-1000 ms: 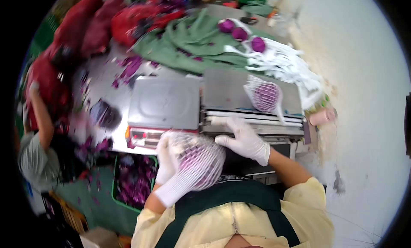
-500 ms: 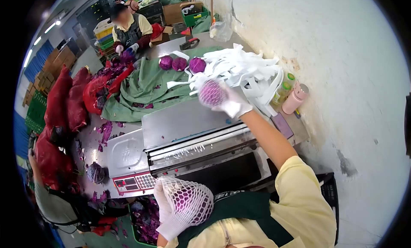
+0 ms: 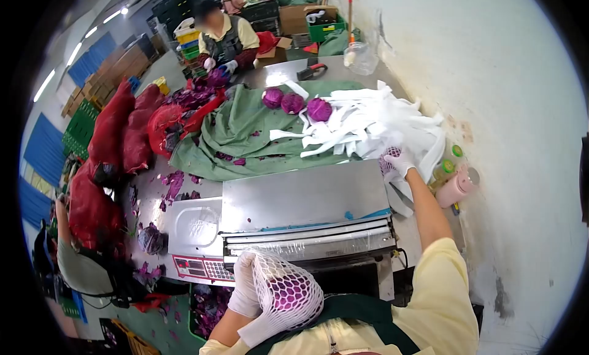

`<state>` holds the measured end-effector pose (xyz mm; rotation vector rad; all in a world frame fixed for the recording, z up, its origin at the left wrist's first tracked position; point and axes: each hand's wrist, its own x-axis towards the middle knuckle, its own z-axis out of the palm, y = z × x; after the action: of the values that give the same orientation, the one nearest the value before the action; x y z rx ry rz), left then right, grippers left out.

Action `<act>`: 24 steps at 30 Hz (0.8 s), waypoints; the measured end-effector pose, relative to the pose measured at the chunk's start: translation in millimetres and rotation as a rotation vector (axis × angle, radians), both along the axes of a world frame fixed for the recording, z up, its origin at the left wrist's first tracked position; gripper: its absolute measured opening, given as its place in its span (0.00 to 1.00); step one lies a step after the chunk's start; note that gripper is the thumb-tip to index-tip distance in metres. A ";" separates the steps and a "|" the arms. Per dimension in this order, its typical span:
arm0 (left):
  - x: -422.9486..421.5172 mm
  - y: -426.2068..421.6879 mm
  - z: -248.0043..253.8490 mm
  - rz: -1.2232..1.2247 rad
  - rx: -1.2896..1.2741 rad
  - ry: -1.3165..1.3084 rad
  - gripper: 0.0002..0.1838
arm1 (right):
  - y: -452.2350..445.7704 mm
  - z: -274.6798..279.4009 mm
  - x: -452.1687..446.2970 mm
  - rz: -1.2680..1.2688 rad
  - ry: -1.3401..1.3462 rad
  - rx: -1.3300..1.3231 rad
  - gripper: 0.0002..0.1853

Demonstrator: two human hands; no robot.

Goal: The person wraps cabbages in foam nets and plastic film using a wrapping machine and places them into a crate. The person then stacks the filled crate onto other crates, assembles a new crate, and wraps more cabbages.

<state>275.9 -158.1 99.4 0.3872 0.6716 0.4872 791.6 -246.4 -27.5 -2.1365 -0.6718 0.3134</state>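
My left hand point(image 3: 245, 289), in a white glove, is close to my body and closed on a purple cabbage point(image 3: 289, 293) in a white foam net. The net's loose end hangs below the hand. My right hand point(image 3: 402, 163), also gloved, reaches out to the far right corner of the steel wrapping machine point(image 3: 300, 192). It grips a second netted purple cabbage point(image 3: 389, 157), partly hidden by the fingers. Just beyond it is a heap of white foam nets point(image 3: 368, 119). Bare purple cabbages point(image 3: 292, 103) sit to the left of that heap on a green cloth point(image 3: 245, 134).
A scale with a keypad point(image 3: 199, 268) adjoins the machine's left side. A pink bottle point(image 3: 457, 188) and green-capped bottles stand by the wall. Red mesh sacks point(image 3: 110, 125) line the left. Across the table, a co-worker point(image 3: 224, 39) handles a cabbage; another person point(image 3: 83, 269) is at left.
My right hand has moved right with its netted cabbage, from above the machine to beside its far right corner. My left hand keeps its hold. The camera view has shifted.
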 end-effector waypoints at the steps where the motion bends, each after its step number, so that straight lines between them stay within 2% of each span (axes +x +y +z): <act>1: 1.6 2.5 4.4 0.016 -0.005 0.005 0.15 | 9.1 35.6 -28.6 -0.063 -0.262 -0.058 0.33; 2: 4.7 2.5 10.4 0.081 -0.035 0.040 0.16 | 17.1 69.3 -63.0 -0.118 -0.529 -0.124 0.25; 3: 2.5 3.2 11.0 0.145 -0.066 0.076 0.17 | 13.6 101.6 -123.9 0.229 -0.196 0.115 0.23; 4: -14.9 16.7 -22.4 0.081 0.016 -0.021 0.19 | 10.0 133.9 -184.8 0.497 0.248 0.287 0.22; 6: 7.2 10.5 15.8 0.031 0.127 0.068 0.18 | -5.8 138.2 -267.4 0.812 0.798 0.303 0.29; 7: 19.1 12.5 30.1 0.036 -0.051 0.086 0.18 | -5.7 139.0 -295.7 0.853 0.785 0.244 0.31; 8: 27.6 27.9 4.3 -0.001 -0.015 -0.007 0.16 | -5.5 140.0 -324.0 0.895 0.770 0.186 0.34; 9: 35.1 43.3 -22.0 -0.038 0.022 -0.101 0.15 | -5.2 138.9 -341.6 0.886 0.616 0.161 0.35; 10: 43.9 45.8 -1.7 -0.046 0.197 -0.099 0.14 | 3.5 126.1 -337.5 0.805 0.711 0.172 0.34; 11: 52.2 50.9 18.2 -0.057 0.367 -0.096 0.12 | 11.5 126.6 -335.1 0.682 1.024 0.290 0.31; 13: 57.4 89.4 -2.9 -0.277 0.204 -0.231 0.11 | 22.3 117.2 -327.6 0.620 1.188 0.521 0.23; 14: 47.7 98.3 -18.6 -0.287 0.201 -0.235 0.11 | 25.4 122.9 -323.7 0.532 1.273 0.587 0.22; 16: 34.5 109.0 -33.7 0.153 0.657 0.286 0.17 | 31.7 117.9 -314.5 0.435 1.023 0.601 0.20; 17: 38.7 104.6 -34.4 0.144 0.656 0.280 0.17 | 35.5 119.9 -309.1 0.407 0.921 0.598 0.20; 19: 60.4 83.1 -18.8 0.224 0.996 0.171 0.22 | 58.2 100.6 -285.5 0.537 0.614 0.586 0.23; 20: 74.4 87.2 -33.5 0.080 1.068 0.051 0.21 | 67.2 93.2 -284.2 0.515 0.679 0.610 0.25; 21: 88.1 87.3 -45.7 -0.096 0.895 0.077 0.20 | 75.8 78.4 -283.3 0.506 0.674 0.602 0.26; 23: 107.0 89.2 -82.2 -0.201 0.828 0.104 0.22 | 79.5 52.4 -288.6 0.523 0.426 0.521 0.26; 24: 103.0 86.3 -79.8 -0.210 0.824 0.100 0.22 | 74.6 50.5 -290.0 0.501 0.319 0.413 0.28</act>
<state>378.8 -71.8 19.5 1.2518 0.4934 0.5314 501.6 -171.8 23.0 -1.4665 -0.9799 0.7015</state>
